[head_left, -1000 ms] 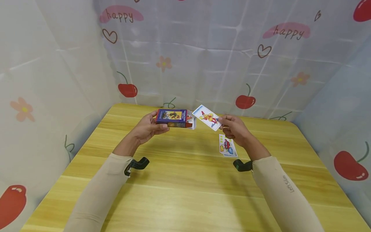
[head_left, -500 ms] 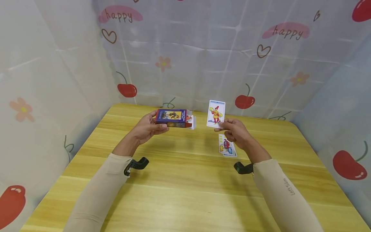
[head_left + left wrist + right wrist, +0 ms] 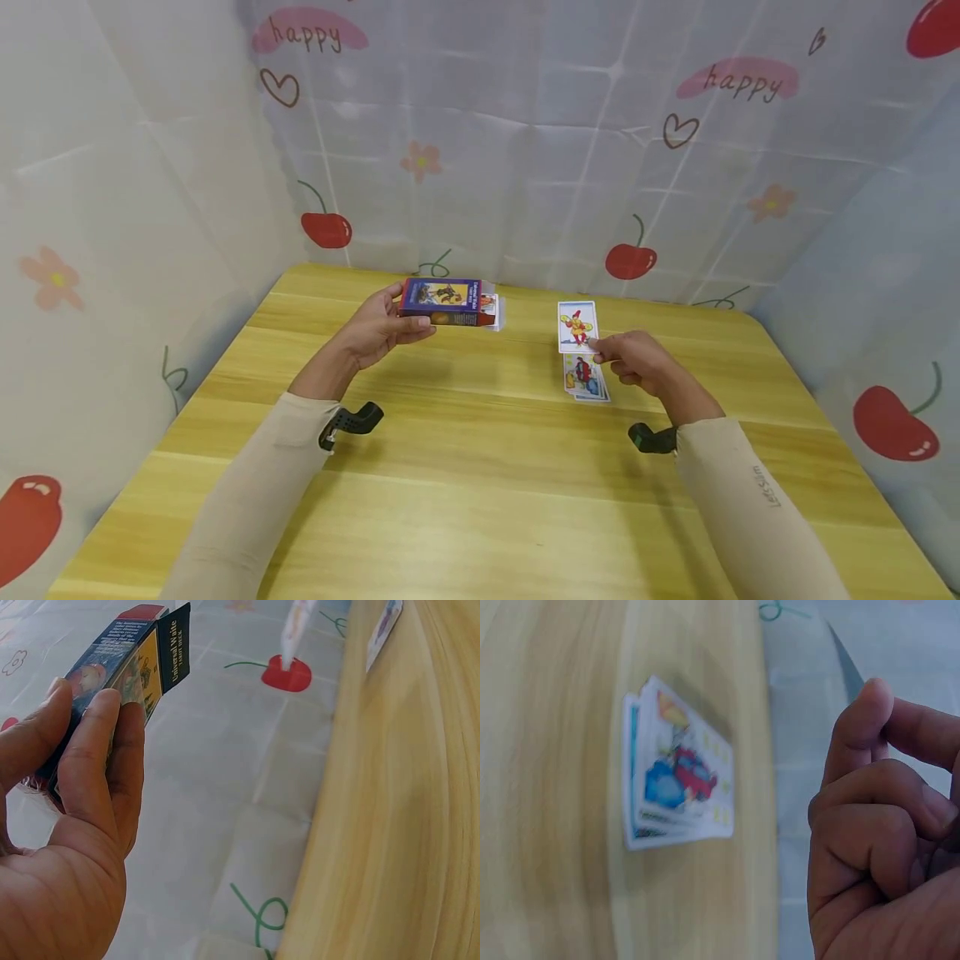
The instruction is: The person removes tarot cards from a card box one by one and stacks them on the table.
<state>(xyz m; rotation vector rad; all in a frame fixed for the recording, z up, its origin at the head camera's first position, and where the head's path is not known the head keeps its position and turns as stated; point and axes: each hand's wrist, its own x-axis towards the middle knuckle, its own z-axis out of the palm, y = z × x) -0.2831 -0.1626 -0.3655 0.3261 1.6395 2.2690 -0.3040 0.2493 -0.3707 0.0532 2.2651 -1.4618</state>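
Card (image 3: 576, 325): above the table, printed side toward me; I pinch it between thumb and finger of my right hand (image 3: 636, 360) at its near right corner, the other fingers curled in below; from that pinch the card reaches away and to the left, long axis running roughly away from me; its exact tilt I cannot tell.

Pile (image 3: 582, 380): nearest neighbour, lying face up on the table a little closer to me than the card; in the head view the card's near edge meets the pile's far edge, yet both wrist views show a gap, so I judge the card to be over the table and not in contact; the pile's long axis runs about the same way, lower cards slipped slightly to the right; hence the offset is mainly height and a short way toward me, with little turn between the two; my right hand is plainly the nearer one.

Box (image 3: 442, 302): well to the left, gripped in my left hand (image 3: 378, 331), thumb along the near side; long axis crosswise, mouth facing right toward the card; more cards show inside.

Outward: table (image 3: 450, 508), pale wood; beyond it, cloth (image 3: 480, 183) printed with cherries and hearts.
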